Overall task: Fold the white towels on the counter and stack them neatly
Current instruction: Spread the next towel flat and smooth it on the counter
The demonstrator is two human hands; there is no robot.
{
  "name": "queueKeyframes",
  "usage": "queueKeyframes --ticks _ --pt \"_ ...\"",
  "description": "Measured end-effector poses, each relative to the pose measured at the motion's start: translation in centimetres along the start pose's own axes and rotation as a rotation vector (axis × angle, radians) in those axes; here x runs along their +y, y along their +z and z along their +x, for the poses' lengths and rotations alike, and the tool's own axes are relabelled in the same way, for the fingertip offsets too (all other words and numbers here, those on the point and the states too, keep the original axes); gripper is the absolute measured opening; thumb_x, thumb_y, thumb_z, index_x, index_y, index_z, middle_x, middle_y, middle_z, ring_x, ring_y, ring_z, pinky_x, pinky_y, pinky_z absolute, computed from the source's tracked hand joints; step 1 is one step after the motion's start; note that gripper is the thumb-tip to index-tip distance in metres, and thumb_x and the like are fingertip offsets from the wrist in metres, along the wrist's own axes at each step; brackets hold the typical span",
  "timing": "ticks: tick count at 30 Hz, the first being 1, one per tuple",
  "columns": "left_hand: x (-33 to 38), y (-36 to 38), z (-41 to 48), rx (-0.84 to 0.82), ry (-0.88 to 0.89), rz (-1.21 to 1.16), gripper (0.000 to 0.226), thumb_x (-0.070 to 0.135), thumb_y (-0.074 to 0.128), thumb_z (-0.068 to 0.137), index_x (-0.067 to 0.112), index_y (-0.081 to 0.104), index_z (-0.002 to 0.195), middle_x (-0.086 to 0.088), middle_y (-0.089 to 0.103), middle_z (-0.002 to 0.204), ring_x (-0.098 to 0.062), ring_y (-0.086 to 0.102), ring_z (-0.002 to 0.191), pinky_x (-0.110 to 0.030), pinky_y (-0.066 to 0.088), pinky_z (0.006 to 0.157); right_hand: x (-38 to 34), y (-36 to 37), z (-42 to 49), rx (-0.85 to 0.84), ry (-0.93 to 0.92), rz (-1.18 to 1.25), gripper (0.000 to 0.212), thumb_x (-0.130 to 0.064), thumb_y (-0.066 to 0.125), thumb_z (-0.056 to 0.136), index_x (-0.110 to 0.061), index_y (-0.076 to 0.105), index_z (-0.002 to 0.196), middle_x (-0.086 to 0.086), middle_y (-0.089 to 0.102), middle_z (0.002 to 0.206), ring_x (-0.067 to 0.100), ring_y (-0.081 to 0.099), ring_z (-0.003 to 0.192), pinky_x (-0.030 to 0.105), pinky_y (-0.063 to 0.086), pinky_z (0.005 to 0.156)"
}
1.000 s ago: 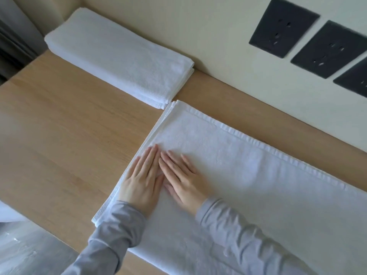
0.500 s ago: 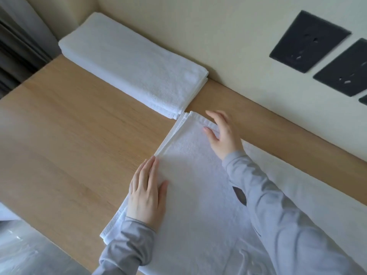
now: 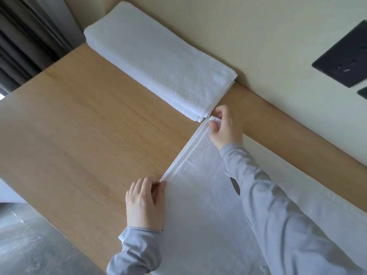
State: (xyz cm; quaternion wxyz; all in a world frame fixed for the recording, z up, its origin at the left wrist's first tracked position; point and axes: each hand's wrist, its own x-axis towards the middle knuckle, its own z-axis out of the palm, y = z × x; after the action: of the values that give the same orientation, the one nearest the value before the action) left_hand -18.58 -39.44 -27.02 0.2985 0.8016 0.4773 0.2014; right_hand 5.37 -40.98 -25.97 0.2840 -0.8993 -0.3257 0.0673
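**Both corners of the short edge in hand**

Our left hand is curled at the near corner of the flat towel, fingers and thumb pinching the hem. Our right hand pinches the far corner of the same short edge. That edge runs straight between our two hands, slanting away from us toward the wall. The towel's long axis lies square to it, stretching off to our right along the counter and under the right sleeve. We judge the coming move is to lift this edge and carry it rightward over the length. The folded stack sits against the wall, its end just beside the far corner; whether it touches the towel we cannot tell. Our right hand is the nearer to that pile, so it should rise clear without dragging it.
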Motion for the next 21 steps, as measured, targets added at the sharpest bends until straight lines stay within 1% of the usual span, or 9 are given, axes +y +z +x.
queueKeyframes --ticks 2,3,5,7,9,12,16,19,21 --pt "-0.3 -0.1 0.0 0.002 0.040 0.005 0.021 0.018 0.057 0.082 0.004 0.062 0.067 -0.005 0.058 0.062 -0.029 0.055 0.060 -0.028 0.034 0.064 -0.7 0.2 -0.9 0.121 -0.004 -0.124 0.021 -0.006 0.054 0.083 -0.007 0.054 0.104 0.009 0.057 0.106 0.029 0.051 0.098 0.041 0.037 0.088" --pt "-0.4 -0.2 -0.1 0.008 0.063 0.014 0.018 0.014 0.058 0.081 0.003 0.062 0.067 -0.005 0.058 0.062 -0.029 0.054 0.059 -0.029 0.035 0.063 -1.0 0.1 -1.5 0.188 -0.079 -0.173 0.020 -0.003 0.052 0.082 -0.007 0.055 0.102 0.010 0.057 0.108 0.028 0.050 0.096 0.041 0.037 0.085" --pt "-0.8 -0.4 -0.3 0.018 0.119 0.046 0.027 0.019 0.052 0.087 0.004 0.062 0.067 -0.005 0.057 0.062 -0.030 0.053 0.058 -0.034 0.040 0.062 -1.4 -0.1 -3.0 0.238 -0.380 -0.161 0.015 -0.002 0.052 0.081 -0.008 0.059 0.093 0.010 0.059 0.102 0.026 0.050 0.092 0.040 0.037 0.082" --pt "-1.4 -0.9 -0.9 0.035 0.135 0.137 0.043 0.034 0.041 0.092 0.008 0.062 0.065 -0.002 0.057 0.061 -0.029 0.054 0.058 -0.038 0.040 0.060 -1.6 0.0 -4.4 0.079 -0.751 -0.135 0.011 -0.010 0.051 0.085 -0.009 0.060 0.081 0.006 0.059 0.086 0.025 0.053 0.081 0.038 0.036 0.078" --pt "-2.1 -1.4 -1.7 0.060 0.112 0.295 0.054 0.045 0.033 0.094 0.013 0.056 0.058 0.002 0.054 0.054 -0.028 0.055 0.056 -0.036 0.030 0.060 -1.8 0.1 -4.9 -0.124 -0.955 -0.205 0.022 -0.021 0.050 0.090 -0.010 0.057 0.072 0.003 0.055 0.075 0.023 0.051 0.072 0.035 0.038 0.073" --pt "-2.7 -1.9 -2.1 0.089 0.119 0.388 0.057 0.048 0.036 0.093 0.014 0.047 0.048 0.003 0.047 0.043 -0.026 0.052 0.049 -0.034 0.026 0.060 -2.5 0.4 -3.1 -0.175 -1.033 -0.368 0.036 -0.034 0.056 0.088 -0.012 0.052 0.060 0.002 0.051 0.063 0.020 0.048 0.063 0.033 0.039 0.068" --pt "-2.8 -1.7 -2.1 0.091 0.168 0.380 0.051 0.039 0.044 0.091 0.014 0.049 0.046 0.003 0.058 0.050 -0.024 0.057 0.050 -0.035 0.028 0.059 -3.6 0.7 -1.0 -0.219 -1.043 -0.501 0.046 -0.036 0.073 0.078 -0.012 0.054 0.043 -0.001 0.048 0.042 0.018 0.048 0.047 0.025 0.044 0.059" --pt "-2.6 -1.8 -2.1 0.101 0.190 0.404 0.047 0.035 0.043 0.092 0.013 0.053 0.052 0.000 0.058 0.053 -0.027 0.057 0.052 -0.037 0.032 0.057 -4.1 0.1 -1.6 -0.126 -1.000 -0.528 0.038 -0.030 0.067 0.083 -0.013 0.056 0.051 -0.001 0.052 0.051 0.018 0.052 0.054 0.026 0.045 0.059" --pt "-2.3 -1.9 -2.0 0.129 0.228 0.414 0.038 0.032 0.041 0.092 0.011 0.061 0.068 -0.005 0.059 0.065 -0.030 0.057 0.060 -0.038 0.035 0.058 -3.9 -0.7 -2.8 -0.009 -0.923 -0.437 0.024 -0.019 0.057 0.089 -0.011 0.060 0.067 0.003 0.058 0.068 0.022 0.058 0.068 0.032 0.047 0.066"
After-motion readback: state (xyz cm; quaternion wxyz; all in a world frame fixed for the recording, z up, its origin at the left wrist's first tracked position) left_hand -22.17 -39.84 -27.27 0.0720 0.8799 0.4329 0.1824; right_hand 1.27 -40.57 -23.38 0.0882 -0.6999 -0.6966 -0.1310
